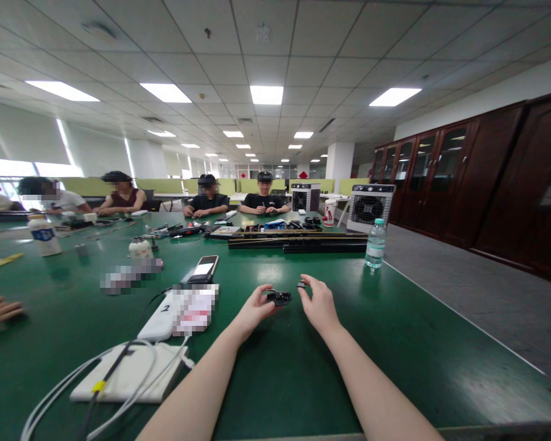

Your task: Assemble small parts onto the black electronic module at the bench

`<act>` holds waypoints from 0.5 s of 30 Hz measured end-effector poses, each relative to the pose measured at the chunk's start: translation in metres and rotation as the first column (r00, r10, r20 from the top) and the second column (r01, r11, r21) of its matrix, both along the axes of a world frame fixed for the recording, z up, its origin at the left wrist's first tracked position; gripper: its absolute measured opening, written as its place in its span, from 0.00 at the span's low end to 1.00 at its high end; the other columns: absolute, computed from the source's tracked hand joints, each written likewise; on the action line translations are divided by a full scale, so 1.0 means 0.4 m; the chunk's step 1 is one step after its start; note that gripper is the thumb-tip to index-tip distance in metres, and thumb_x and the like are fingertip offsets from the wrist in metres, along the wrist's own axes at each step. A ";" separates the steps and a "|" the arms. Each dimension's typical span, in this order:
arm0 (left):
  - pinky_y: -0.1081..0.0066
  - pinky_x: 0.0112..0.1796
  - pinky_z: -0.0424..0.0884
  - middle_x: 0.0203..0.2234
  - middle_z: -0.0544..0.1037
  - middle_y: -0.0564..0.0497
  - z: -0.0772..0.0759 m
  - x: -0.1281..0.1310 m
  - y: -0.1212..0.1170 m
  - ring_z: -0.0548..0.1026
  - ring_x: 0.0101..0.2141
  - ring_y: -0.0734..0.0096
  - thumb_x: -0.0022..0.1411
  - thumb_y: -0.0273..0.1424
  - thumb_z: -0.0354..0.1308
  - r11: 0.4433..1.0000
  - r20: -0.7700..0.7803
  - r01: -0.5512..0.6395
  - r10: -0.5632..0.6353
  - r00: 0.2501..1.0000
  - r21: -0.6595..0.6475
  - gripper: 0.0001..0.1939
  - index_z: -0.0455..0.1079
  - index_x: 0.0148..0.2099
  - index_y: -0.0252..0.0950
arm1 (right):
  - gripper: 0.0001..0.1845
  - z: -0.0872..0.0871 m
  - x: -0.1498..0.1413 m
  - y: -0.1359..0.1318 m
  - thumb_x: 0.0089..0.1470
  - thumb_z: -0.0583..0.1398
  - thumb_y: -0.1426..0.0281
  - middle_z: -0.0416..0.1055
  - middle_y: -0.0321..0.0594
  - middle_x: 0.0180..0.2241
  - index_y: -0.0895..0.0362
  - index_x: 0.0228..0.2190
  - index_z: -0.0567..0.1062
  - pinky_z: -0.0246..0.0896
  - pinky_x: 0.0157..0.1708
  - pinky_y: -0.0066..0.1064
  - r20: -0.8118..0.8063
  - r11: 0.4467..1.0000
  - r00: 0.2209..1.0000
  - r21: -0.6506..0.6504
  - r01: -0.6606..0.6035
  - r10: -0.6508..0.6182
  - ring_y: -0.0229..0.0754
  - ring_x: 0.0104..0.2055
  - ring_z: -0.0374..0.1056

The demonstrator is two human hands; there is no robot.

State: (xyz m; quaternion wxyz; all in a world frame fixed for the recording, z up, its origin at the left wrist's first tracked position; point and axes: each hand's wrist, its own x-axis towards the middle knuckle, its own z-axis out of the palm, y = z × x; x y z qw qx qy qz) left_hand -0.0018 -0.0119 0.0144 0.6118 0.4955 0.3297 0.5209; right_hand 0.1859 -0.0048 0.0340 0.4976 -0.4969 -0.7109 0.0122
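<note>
Over the green table, my left hand is closed around one end of a small black device. Its exact kind is too small to make out. To the right of it, my right hand pinches a small dark flat piece between thumb and fingertips. A short gap separates that piece from the black device. Both forearms reach in from the near edge.
Left of my arms lie a white box with looped cables, a white power strip and a phone. A water bottle stands right, by black rails. Another person's hand rests far left; several people sit beyond.
</note>
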 end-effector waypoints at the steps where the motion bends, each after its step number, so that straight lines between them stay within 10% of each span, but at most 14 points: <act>1: 0.62 0.46 0.66 0.40 0.75 0.45 0.000 0.000 0.000 0.76 0.38 0.64 0.42 0.35 0.68 1.000 -0.005 -0.003 0.003 1.000 0.001 0.34 0.59 0.51 0.38 | 0.16 -0.001 0.000 0.000 0.52 0.54 0.70 0.73 0.43 0.40 0.55 0.44 0.70 0.59 0.47 0.43 0.008 1.000 1.000 -0.009 -0.001 0.001 0.47 0.45 0.66; 15: 0.63 0.43 0.68 0.39 0.76 0.45 -0.002 -0.004 0.003 0.75 0.39 0.63 0.45 0.34 0.67 1.000 -0.068 -0.015 0.016 0.998 0.021 0.31 0.61 0.51 0.37 | 0.10 0.017 -0.026 -0.026 0.49 0.60 0.71 0.74 0.40 0.37 0.53 0.37 0.75 0.61 0.45 0.37 0.028 0.948 0.951 -0.087 -0.305 0.308 0.42 0.41 0.67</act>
